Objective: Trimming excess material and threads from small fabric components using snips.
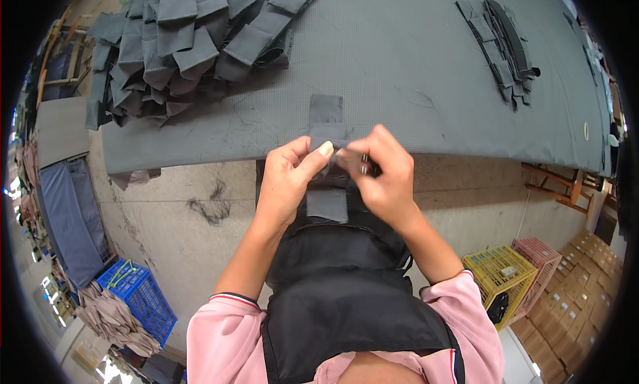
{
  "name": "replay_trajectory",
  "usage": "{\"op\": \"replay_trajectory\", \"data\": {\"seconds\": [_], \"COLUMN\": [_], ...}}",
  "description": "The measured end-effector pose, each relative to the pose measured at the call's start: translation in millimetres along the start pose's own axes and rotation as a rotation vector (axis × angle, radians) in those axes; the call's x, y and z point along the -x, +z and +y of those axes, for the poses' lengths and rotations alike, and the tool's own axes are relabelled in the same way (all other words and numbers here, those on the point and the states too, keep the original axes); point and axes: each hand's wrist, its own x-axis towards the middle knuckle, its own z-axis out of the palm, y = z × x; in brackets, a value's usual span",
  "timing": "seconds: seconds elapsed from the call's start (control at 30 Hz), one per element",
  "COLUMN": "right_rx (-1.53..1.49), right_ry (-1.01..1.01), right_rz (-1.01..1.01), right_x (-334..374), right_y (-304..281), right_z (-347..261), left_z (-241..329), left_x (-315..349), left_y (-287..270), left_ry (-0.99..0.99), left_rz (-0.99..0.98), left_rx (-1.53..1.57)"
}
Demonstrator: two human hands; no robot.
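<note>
A chain of grey fabric pieces [327, 205] runs from the table top over its front edge and down in front of my black apron. My left hand [287, 178] is closed on the fabric chain, thumb and fingers pinching it near the table edge. Close beside it, my right hand [386, 178] curls around a small dark tool [370, 166], mostly hidden in the fingers. Motion blurs the right fingertips, which meet the fabric by my left thumb. The tool's exact kind does not show.
A large heap of similar grey fabric pieces [176, 44] lies at the table's far left. A smaller bundle of strips [502, 48] rests at far right. Loose dark threads [214, 203] litter the floor. Blue [143, 304] and yellow crates [499, 274] stand either side.
</note>
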Motion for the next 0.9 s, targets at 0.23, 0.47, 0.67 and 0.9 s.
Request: {"op": "replay_trajectory", "data": {"seconds": [0.23, 0.47, 0.67, 0.9], "right_rx": [-0.863, -0.227, -0.259, -0.246], "right_ry": [0.819, 0.450, 0.432, 0.277], "right_rz": [-0.131, -0.004, -0.212, -0.268], "right_x": [-24, 40, 30, 18], "right_y": [10, -19, -30, -29], "right_z": [18, 8, 7, 16], "left_z": [-17, -25, -16, -13], "left_x": [-2, -14, -14, -13], "left_y": [-3, -7, -6, -11], "left_ry": [-0.099, -0.068, -0.067, -0.106], "left_rz": [-0.015, 0.110, 0.077, 0.029], "left_rx": [-0.005, 0.083, 0.094, 0.098]}}
